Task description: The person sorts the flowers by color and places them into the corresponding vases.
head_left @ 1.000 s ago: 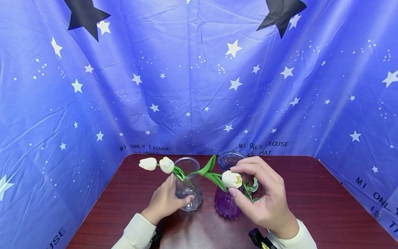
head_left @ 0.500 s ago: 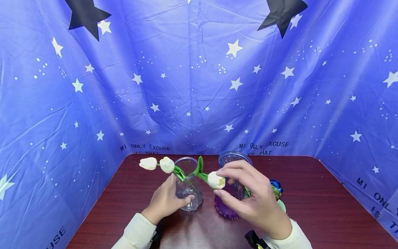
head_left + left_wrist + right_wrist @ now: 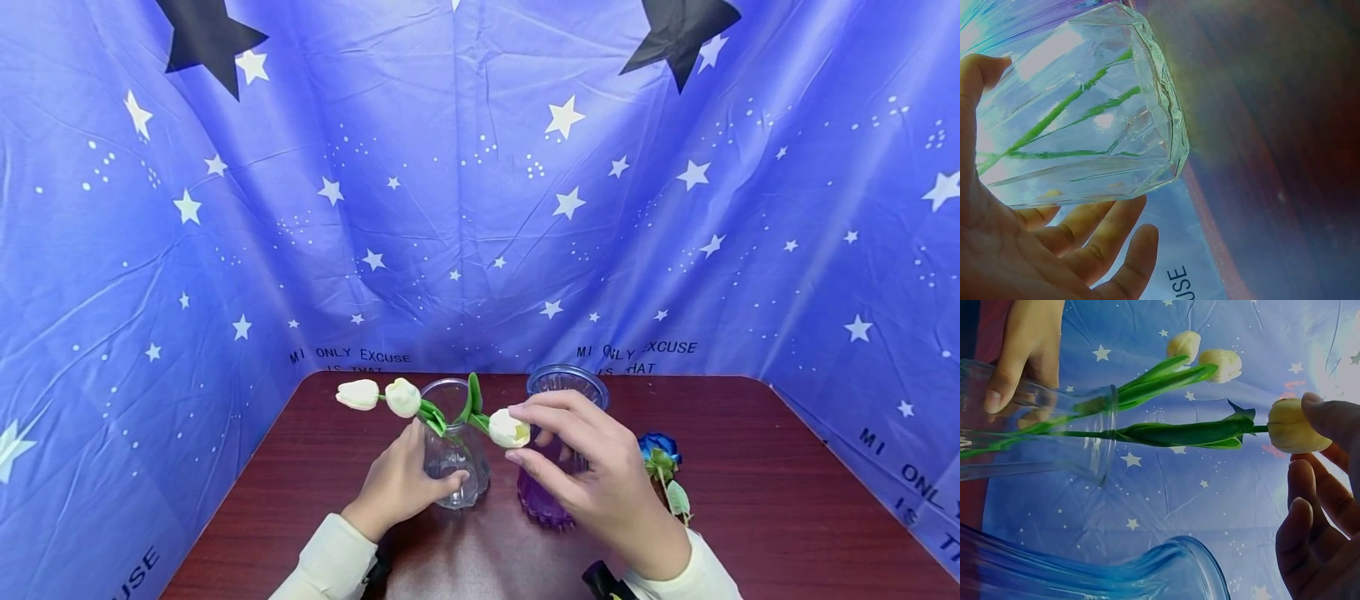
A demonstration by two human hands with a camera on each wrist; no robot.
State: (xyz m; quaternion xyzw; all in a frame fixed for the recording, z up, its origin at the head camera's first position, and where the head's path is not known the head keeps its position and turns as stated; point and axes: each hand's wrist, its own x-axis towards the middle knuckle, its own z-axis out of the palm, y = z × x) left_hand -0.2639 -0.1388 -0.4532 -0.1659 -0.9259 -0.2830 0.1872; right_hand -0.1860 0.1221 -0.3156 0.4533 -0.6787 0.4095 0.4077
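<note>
My left hand (image 3: 401, 483) grips a clear glass vase (image 3: 459, 462) from its left side, thumb across the front. In the left wrist view several green stems (image 3: 1054, 119) run down inside the glass. Two white tulips (image 3: 403, 397) lean out over the vase's left rim. On the other side, my right hand (image 3: 603, 479) pinches the bloom of another white tulip (image 3: 508, 428) between thumb and fingers. The right wrist view shows that tulip's stem (image 3: 1079, 434) inside the vase mouth, its green leaves (image 3: 1179, 433) outside the rim.
A ribbed vase (image 3: 540, 500), blue at the rim and purple below, stands behind the right hand, partly covered by it. To the right a blue rose (image 3: 660, 446) lies on the dark red table (image 3: 780, 500). A starry blue curtain (image 3: 480, 208) surrounds the table.
My right hand has moved left toward the clear vase, bringing the pinched tulip with it. The blue rose has come into view behind that hand. The left hand and vase have stayed put.
</note>
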